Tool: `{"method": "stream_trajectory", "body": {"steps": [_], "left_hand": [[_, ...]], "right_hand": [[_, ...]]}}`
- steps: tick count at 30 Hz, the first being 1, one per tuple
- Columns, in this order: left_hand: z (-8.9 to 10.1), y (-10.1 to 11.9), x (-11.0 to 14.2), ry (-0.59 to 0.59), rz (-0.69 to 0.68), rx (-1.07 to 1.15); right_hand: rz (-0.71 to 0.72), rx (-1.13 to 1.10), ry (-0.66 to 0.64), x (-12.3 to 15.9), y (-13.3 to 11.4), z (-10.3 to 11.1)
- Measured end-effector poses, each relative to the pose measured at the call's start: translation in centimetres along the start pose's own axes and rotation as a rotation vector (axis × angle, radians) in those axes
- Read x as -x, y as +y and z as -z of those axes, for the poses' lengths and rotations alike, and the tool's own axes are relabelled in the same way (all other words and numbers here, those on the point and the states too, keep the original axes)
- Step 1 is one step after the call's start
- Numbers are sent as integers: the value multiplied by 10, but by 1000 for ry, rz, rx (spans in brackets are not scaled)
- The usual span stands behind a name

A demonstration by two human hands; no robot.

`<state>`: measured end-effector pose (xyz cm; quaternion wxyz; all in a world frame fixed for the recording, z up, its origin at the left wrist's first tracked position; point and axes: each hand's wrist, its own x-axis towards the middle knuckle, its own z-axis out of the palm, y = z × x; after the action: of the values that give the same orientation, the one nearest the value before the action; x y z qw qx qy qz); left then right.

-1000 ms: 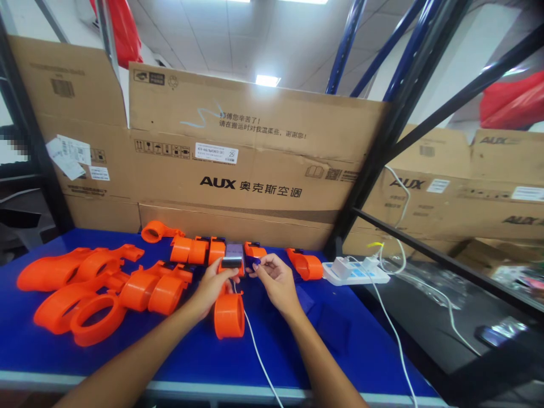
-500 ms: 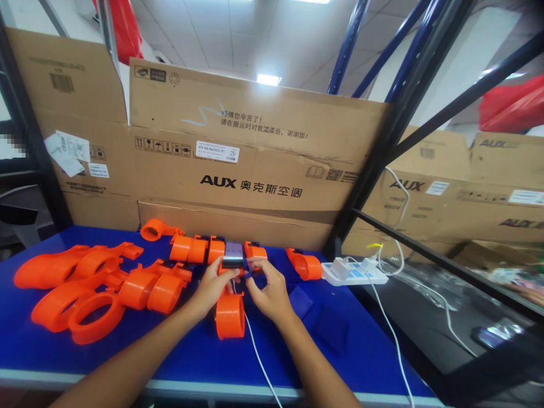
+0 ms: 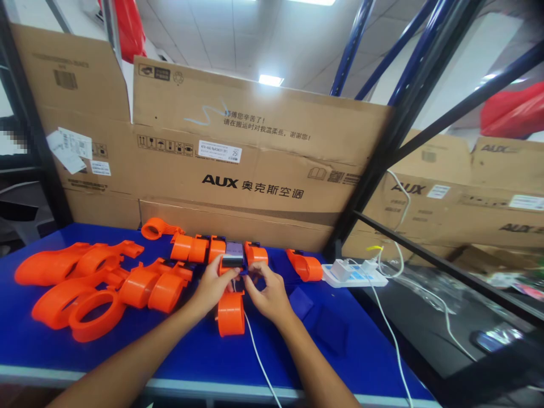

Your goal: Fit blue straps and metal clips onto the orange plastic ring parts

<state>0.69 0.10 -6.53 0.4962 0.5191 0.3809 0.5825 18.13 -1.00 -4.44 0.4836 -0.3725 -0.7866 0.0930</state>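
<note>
White light pours from a ceiling panel (image 3: 271, 80) at 12 o'clock — its core blown out, a haze of glare around it. Below, the cardboard (image 3: 263, 164) shows in fairly even light, its large lettering crisp, its finest print smeared. A soft sheen catches the orange rings (image 3: 232, 314); the black surface (image 3: 412, 306) at 4 o'clock sinks into dimness, its contents blurred. Wide-angle distortion splays the posts (image 3: 393, 133) at 9 and 2 o'clock — coarse pixels mask a patch near 9.
</note>
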Motion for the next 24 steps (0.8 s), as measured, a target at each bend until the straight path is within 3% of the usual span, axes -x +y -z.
{"method": "stream_trajectory", "body": {"steps": [24], "left_hand": [[1,3,3,-52,-69,-69]], "right_hand": [[11,39,-76,-1,4,5]]}}
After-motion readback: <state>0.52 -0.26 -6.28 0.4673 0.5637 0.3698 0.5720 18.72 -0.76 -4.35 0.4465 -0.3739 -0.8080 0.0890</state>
